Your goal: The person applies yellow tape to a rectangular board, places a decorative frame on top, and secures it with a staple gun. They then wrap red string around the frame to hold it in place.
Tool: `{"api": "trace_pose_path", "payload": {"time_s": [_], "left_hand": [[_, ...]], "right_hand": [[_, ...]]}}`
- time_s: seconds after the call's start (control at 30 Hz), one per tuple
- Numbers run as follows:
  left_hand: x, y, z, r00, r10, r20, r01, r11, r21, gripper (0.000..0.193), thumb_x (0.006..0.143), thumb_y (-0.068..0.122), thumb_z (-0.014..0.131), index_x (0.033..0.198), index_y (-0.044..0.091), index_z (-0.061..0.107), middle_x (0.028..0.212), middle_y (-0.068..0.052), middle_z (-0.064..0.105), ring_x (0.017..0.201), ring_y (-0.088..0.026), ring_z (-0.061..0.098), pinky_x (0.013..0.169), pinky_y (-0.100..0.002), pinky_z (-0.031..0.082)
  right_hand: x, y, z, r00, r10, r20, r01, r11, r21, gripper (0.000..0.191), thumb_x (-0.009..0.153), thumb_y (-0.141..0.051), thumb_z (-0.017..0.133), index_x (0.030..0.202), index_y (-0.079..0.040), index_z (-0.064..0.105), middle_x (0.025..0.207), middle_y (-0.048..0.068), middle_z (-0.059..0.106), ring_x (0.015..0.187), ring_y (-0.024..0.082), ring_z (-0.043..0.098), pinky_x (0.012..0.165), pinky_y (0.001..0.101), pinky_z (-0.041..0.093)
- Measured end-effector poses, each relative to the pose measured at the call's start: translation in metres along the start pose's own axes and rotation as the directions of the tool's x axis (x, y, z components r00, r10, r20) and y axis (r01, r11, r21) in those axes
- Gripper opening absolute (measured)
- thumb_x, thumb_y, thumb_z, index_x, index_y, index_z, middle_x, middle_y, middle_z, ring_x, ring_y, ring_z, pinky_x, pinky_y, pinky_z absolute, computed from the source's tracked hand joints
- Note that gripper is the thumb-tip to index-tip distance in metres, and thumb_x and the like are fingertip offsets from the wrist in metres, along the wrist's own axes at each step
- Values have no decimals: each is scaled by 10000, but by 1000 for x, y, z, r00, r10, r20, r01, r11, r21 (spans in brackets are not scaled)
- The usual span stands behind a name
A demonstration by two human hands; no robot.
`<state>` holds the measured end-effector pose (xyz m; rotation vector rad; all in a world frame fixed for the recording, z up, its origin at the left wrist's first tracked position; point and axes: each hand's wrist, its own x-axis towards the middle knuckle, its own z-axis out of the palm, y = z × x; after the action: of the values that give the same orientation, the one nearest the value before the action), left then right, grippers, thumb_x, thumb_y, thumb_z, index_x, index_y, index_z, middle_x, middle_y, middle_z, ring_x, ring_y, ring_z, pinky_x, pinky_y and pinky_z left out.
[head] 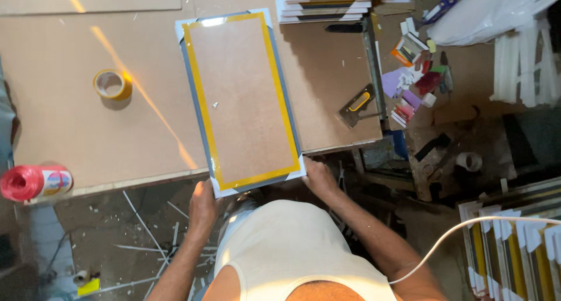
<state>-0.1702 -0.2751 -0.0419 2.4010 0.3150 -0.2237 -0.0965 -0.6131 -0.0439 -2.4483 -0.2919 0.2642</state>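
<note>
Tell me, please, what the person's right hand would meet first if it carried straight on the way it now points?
The right hand grips the near corner of the taped picture frame and points away across the worktable. Past the frame, the stack of frames at the far edge probably comes first; heights are unclear.

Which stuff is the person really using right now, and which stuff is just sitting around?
In use:
- framed panel, back side up, edged with yellow tape
- left hand and right hand, holding its near corners

Lying about:
- yellow tape roll
- staple gun
- red twine spool
- stack of frames
- small colourful bits
</note>
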Motion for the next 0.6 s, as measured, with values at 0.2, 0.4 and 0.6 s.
{"api": "trace_pose_path", "payload": {"time_s": [0.2, 0.4, 0.6], "left_hand": [[-2, 29, -19, 989, 14, 145, -22, 998, 54, 856, 602, 212, 901, 1377, 115, 551, 1297, -208, 603, 1086, -437, 650, 847, -524, 550], [25, 142, -13, 926, 373, -58, -329, 873, 360, 1352, 568, 584, 919, 1516, -136, 278, 1502, -392, 338, 1346, -548, 413, 1041, -601, 424], [-3, 335, 38, 598, 799, 57, -801, 599, 10, 1154, 677, 482, 887, 1545, -61, 355, 1511, -443, 281, 1413, -540, 346, 1117, -563, 389]], "right_hand": [[-17, 20, -5, 1000, 18, 22, -19, 999, 51, 496, 834, -106, 762, 1290, -93, 567, 1070, 191, 720, 1019, 412, 685, 824, 490, 567], [-85, 27, -93, 965, 248, -85, -241, 967, 85, 947, 755, -255, 875, 1539, -112, 364, 1252, 177, 661, 1131, 365, 647, 912, 453, 546], [-267, 36, -254, 585, 424, -692, -414, 889, 195, 765, 859, -310, 816, 1507, -87, 477, 1282, 115, 723, 1129, 224, 732, 915, 340, 588]]}}
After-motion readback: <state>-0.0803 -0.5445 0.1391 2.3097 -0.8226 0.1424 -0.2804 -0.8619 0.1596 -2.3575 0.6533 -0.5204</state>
